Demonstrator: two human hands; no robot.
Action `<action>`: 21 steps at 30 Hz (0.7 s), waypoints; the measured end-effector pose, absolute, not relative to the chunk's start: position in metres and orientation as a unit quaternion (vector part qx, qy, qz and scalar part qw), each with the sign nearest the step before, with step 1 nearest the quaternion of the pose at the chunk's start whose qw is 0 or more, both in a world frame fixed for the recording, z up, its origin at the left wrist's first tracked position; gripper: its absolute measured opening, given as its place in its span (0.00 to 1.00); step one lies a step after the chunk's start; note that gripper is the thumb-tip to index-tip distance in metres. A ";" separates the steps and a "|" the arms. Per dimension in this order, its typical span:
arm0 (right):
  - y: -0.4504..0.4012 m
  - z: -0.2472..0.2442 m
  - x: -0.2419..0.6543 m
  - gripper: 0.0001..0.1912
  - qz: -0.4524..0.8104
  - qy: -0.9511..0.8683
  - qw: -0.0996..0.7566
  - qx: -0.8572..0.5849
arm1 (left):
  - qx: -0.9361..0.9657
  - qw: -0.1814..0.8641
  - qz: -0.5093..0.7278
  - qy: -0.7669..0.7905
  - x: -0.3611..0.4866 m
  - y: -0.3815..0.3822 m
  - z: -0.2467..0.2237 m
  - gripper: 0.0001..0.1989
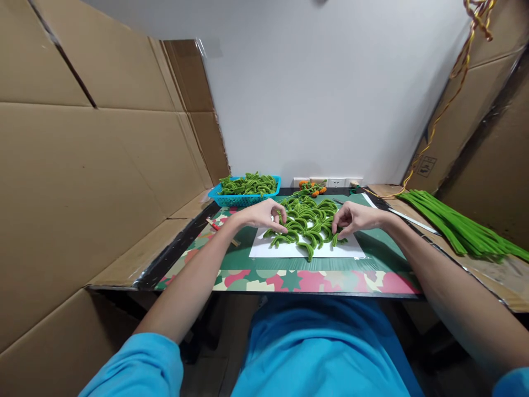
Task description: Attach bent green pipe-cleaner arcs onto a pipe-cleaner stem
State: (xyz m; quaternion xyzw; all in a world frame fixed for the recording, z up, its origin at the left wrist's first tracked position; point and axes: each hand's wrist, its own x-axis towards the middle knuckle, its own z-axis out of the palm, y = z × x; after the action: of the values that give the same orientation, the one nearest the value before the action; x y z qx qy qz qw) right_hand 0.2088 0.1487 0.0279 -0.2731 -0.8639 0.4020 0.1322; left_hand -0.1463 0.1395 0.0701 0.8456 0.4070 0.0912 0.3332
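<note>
The left hand (pixel 264 214) is loosely curled at the left side of the loose green pieces (pixel 306 212), with a narrow gap between thumb and fingers; whether a piece sits in that gap, I cannot tell. The right hand (pixel 359 216) is bent downward at the right side, fingertips drawn close together at 1 curved piece, though a firm pinch cannot be confirmed. The step in hand looks like handling or sorting through these fuzzy, bent pieces by fingertip. As I judge it, moving any 1 of them calls for a light, narrow pinch that leaves its neighbours alone, since many overlap. They lie spread on a white sheet (pixel 264 251), which rests on a green mat (pixel 378 248). Beyond the left hand, a blue basket (pixel 243 200) holds a heap of similar pieces; behind the spread lie some orange pieces (pixel 316 193). Farther to the right, straight green stems (pixel 458 223) lie bunched on cardboard (pixel 508 275). The fingers hide parts of the spread at both sides, the heaped pieces are too tangled to count, and the far ends of the stems are cut off at the frame's right edge.
</note>
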 end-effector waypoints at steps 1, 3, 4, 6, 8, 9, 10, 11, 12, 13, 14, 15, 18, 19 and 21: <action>0.148 0.028 0.208 0.21 0.406 -0.863 0.128 -0.273 | 0.846 0.331 0.102 0.405 -0.147 0.139 0.071 0.21; 0.146 0.029 0.206 0.21 0.408 -0.860 0.130 -0.279 | 0.852 0.326 0.111 0.395 -0.147 0.139 0.072 0.20; 0.146 0.029 0.206 0.21 0.404 -0.856 0.146 -0.287 | 0.854 0.324 0.111 0.391 -0.147 0.138 0.073 0.20; 0.147 0.030 0.205 0.23 0.368 -0.840 0.230 -0.325 | 0.854 0.325 0.114 0.390 -0.147 0.136 0.074 0.19; 0.149 0.030 0.205 0.23 0.285 -0.798 0.373 -0.377 | 0.851 0.326 0.119 0.395 -0.146 0.134 0.076 0.19; 0.151 0.028 0.205 0.23 0.243 -0.770 0.437 -0.396 | 0.850 0.324 0.120 0.398 -0.145 0.133 0.076 0.19; 0.152 0.027 0.204 0.23 0.214 -0.748 0.479 -0.407 | 0.850 0.320 0.118 0.401 -0.145 0.133 0.077 0.19; 0.153 0.025 0.203 0.24 0.203 -0.740 0.493 -0.410 | 0.852 0.313 0.115 0.404 -0.144 0.132 0.077 0.19; 0.154 0.023 0.202 0.25 0.204 -0.747 0.483 -0.408 | 0.853 0.304 0.112 0.408 -0.144 0.133 0.076 0.19; 0.155 0.021 0.201 0.25 0.210 -0.765 0.456 -0.405 | 0.854 0.294 0.110 0.415 -0.144 0.134 0.076 0.20; 0.156 0.020 0.200 0.24 0.210 -0.785 0.422 -0.402 | 0.853 0.284 0.110 0.423 -0.144 0.135 0.075 0.21; 0.156 0.018 0.199 0.23 0.202 -0.803 0.391 -0.401 | 0.851 0.273 0.113 0.433 -0.145 0.137 0.073 0.22; 0.158 0.016 0.199 0.18 0.157 -0.825 0.358 -0.409 | 0.844 0.251 0.123 0.457 -0.147 0.142 0.070 0.26; 0.159 0.016 0.199 0.17 0.150 -0.825 0.358 -0.411 | 0.843 0.249 0.124 0.460 -0.148 0.143 0.070 0.27; 0.159 0.015 0.202 0.17 0.151 -0.828 0.354 -0.407 | 0.843 0.249 0.120 0.461 -0.149 0.143 0.069 0.28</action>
State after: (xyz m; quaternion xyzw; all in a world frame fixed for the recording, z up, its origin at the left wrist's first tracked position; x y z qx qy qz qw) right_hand 0.2020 0.1593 0.0150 -0.4070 -0.8284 0.1511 0.3540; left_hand -0.1491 0.1433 0.0694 0.8429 0.4614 0.1203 0.2494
